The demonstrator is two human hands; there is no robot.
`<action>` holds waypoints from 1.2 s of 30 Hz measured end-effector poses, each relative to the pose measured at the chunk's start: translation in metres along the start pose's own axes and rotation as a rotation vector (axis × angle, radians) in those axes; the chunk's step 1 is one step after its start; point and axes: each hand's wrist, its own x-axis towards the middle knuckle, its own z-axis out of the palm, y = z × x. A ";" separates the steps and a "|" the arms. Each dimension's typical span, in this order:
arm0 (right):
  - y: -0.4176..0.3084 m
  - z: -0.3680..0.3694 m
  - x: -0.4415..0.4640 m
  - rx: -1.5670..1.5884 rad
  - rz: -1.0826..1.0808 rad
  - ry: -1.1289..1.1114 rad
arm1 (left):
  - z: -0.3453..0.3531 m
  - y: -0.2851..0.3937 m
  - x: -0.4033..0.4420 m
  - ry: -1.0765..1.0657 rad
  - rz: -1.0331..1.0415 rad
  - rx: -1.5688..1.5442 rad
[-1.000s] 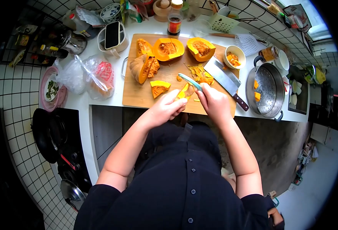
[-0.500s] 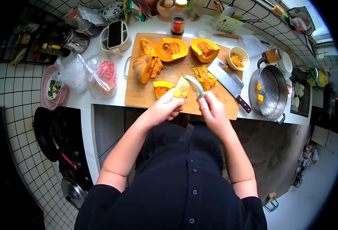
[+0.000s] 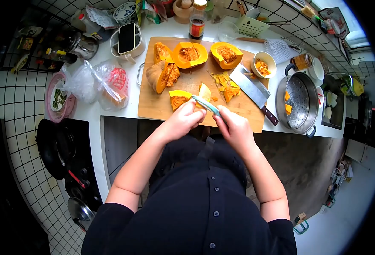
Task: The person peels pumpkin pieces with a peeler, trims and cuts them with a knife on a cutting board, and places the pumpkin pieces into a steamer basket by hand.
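My left hand [image 3: 183, 120] is closed around a pale-yellow pumpkin piece [image 3: 204, 92] above the cutting board's front edge. In my right hand [image 3: 235, 125] is a light-green peeler [image 3: 207, 104], its head lying across the near side of that piece. Fingers and peeler hide part of the piece. Just behind my left hand a small pumpkin wedge [image 3: 180, 98] rests on the wooden cutting board [image 3: 153, 108]. Larger pumpkin chunks [image 3: 190, 54] with seedy pulp lie farther back. Peelings [image 3: 226, 87] are heaped beside the cleaver [image 3: 251, 87], right of the board's middle.
A white bowl of pulp [image 3: 264, 64] sits at the board's right corner. Right of it stands a steamer pot [image 3: 298, 102] holding a few pumpkin pieces. Plastic bags [image 3: 111, 87] lie on the left. A sauce bottle [image 3: 197, 23] and a phone on a container [image 3: 127, 37] are behind.
The peeler has moved left and down, from beyond the pumpkin piece to across its near side. My right hand has come slightly closer to my left.
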 end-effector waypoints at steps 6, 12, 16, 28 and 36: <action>0.005 -0.005 0.005 -0.093 -0.079 0.040 | -0.006 0.003 0.001 -0.147 -0.021 -0.049; 0.006 -0.002 0.007 -0.126 -0.086 0.110 | 0.005 0.002 0.000 -0.080 0.040 -0.149; 0.013 -0.003 0.009 -0.145 -0.136 0.100 | -0.005 -0.003 0.001 -0.188 -0.010 -0.176; 0.009 0.003 0.012 -0.154 -0.082 0.155 | 0.005 -0.008 -0.001 -0.072 0.048 -0.207; 0.008 0.003 0.016 -0.173 -0.024 0.174 | 0.015 -0.009 0.006 0.027 0.159 -0.141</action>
